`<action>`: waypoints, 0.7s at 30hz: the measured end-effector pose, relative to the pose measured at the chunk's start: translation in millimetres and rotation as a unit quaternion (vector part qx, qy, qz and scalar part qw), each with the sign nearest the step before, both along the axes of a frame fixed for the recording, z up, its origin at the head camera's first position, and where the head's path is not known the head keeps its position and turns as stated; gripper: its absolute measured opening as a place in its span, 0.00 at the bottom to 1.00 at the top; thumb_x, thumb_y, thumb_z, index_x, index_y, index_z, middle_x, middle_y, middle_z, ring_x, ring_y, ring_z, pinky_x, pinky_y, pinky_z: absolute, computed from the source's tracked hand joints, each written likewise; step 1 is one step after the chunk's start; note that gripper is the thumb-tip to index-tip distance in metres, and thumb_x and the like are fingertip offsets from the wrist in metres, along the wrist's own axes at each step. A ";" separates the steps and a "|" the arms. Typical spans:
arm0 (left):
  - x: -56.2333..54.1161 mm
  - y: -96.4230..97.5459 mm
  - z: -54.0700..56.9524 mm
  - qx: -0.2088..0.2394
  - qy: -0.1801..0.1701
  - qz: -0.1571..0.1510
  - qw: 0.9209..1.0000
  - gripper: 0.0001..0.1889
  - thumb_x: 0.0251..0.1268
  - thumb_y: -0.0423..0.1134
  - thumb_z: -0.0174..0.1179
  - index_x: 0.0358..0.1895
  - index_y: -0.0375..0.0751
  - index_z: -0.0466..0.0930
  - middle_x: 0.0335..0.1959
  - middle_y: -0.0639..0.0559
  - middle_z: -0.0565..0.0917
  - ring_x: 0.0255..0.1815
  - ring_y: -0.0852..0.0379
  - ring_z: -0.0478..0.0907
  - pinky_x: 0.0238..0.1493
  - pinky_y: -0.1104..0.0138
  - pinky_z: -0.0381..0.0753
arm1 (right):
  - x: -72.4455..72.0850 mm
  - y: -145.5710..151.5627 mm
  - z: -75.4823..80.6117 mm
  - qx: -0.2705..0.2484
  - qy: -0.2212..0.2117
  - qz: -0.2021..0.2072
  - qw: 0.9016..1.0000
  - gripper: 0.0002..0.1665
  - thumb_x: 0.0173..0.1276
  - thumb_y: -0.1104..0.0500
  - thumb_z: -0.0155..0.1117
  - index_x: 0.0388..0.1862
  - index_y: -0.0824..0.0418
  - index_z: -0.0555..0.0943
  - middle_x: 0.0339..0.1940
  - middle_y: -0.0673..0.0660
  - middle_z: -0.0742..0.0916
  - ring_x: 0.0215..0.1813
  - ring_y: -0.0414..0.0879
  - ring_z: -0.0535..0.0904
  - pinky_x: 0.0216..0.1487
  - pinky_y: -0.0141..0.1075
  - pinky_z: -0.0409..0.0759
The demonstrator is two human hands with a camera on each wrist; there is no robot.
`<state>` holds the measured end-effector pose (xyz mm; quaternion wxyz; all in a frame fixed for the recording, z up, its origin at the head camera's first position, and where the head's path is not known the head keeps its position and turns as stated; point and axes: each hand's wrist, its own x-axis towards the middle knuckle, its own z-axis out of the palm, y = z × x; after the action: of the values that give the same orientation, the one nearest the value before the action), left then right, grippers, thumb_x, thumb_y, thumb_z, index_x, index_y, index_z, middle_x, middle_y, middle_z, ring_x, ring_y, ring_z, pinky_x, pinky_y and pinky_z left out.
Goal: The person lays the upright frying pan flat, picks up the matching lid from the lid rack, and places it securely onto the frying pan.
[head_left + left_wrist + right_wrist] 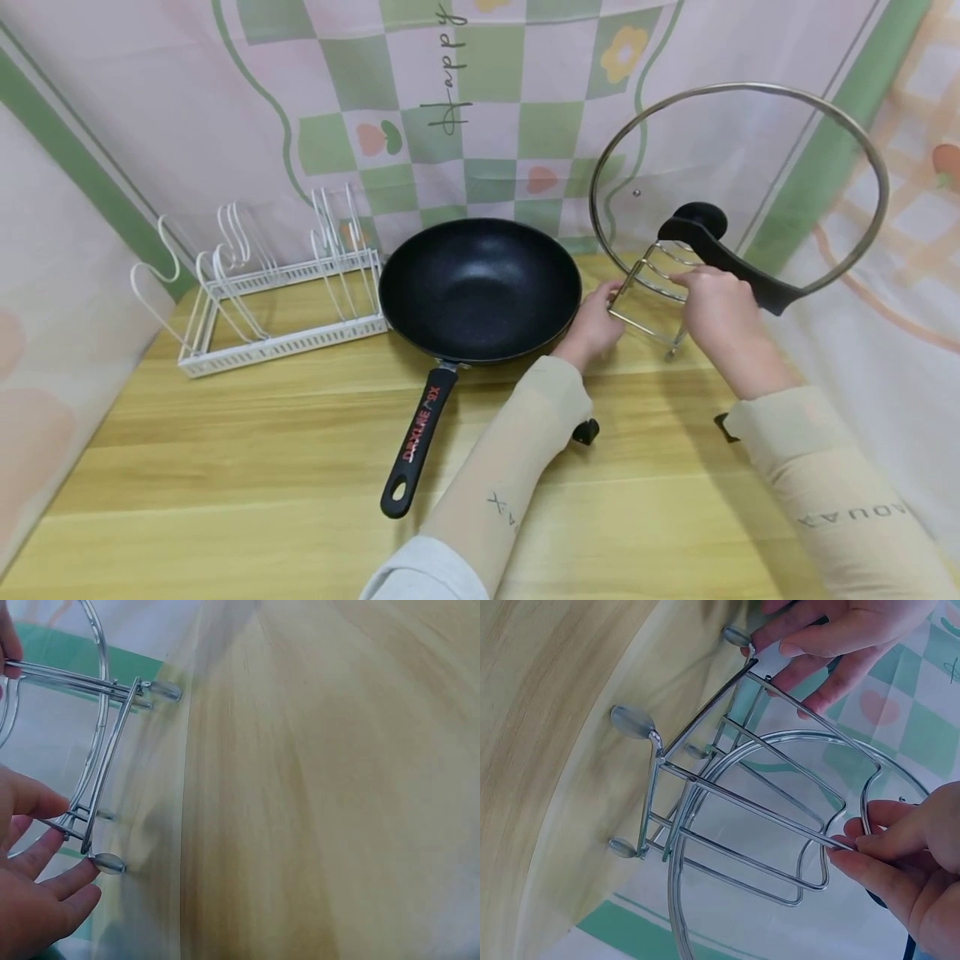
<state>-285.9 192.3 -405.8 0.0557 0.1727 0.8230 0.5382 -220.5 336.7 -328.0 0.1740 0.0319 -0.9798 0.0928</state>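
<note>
A wire pot-lid rack (645, 327) holds a round glass lid (787, 158) with a metal rim and black handle, standing nearly upright. My right hand (720, 321) pinches a long wire of the rack between thumb and fingers, clearest in the right wrist view (922, 862). At the rack's left side, my left hand (594, 325) has its fingers spread, fingertips at the base wires and one rounded foot (109, 862). Just left of that hand lies a black frying pan (480, 292), its handle pointing toward me.
A white dish rack (285, 337) with tall curved prongs stands left of the pan on the wooden table (225, 492). A patterned curtain (495, 67) hangs behind. Small black pieces show by the left sleeve (587, 431) and the right cuff.
</note>
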 end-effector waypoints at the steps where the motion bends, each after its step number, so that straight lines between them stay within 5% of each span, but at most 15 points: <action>1: -0.2 0.1 -0.2 -0.001 0.001 0.000 1.000 0.38 0.57 0.17 0.61 0.73 0.46 0.71 0.65 0.47 0.78 0.61 0.56 0.75 0.54 0.72 0.74 | -0.1 -0.1 0.1 0.003 0.001 0.001 1.000 0.30 0.58 0.80 0.44 0.58 0.73 0.81 0.58 0.78 0.80 0.38 0.77 0.80 0.34 0.62 0.79; 8: 3.4 3.7 -3.7 -0.012 -0.006 0.011 1.000 0.41 0.57 0.18 0.61 0.75 0.51 0.69 0.68 0.52 0.77 0.51 0.57 0.78 0.33 0.74 0.78 | -0.4 0.9 -0.4 0.011 -0.005 0.003 1.000 0.30 0.58 0.80 0.45 0.58 0.73 0.81 0.58 0.78 0.80 0.41 0.78 0.79 0.38 0.63 0.79; 14: 6.1 5.0 -3.5 -0.030 -0.004 0.028 0.999 0.42 0.58 0.21 0.64 0.76 0.53 0.67 0.70 0.55 0.75 0.60 0.59 0.75 0.46 0.74 0.75 | -1.2 0.1 0.4 0.014 -0.005 0.000 1.000 0.29 0.57 0.80 0.47 0.57 0.73 0.82 0.57 0.78 0.81 0.40 0.78 0.79 0.38 0.64 0.78; 21: 7.3 3.8 -2.6 -0.033 -0.004 0.028 0.999 0.42 0.58 0.22 0.65 0.77 0.52 0.66 0.70 0.54 0.75 0.63 0.59 0.74 0.50 0.73 0.76 | -2.1 -1.2 1.4 0.017 -0.013 -0.003 1.000 0.29 0.59 0.79 0.45 0.57 0.73 0.82 0.57 0.78 0.80 0.38 0.77 0.79 0.36 0.63 0.78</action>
<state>-278.7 196.1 -408.4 0.0500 0.1453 0.8446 0.5129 -222.6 335.4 -326.6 0.1614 0.0310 -0.9835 0.0759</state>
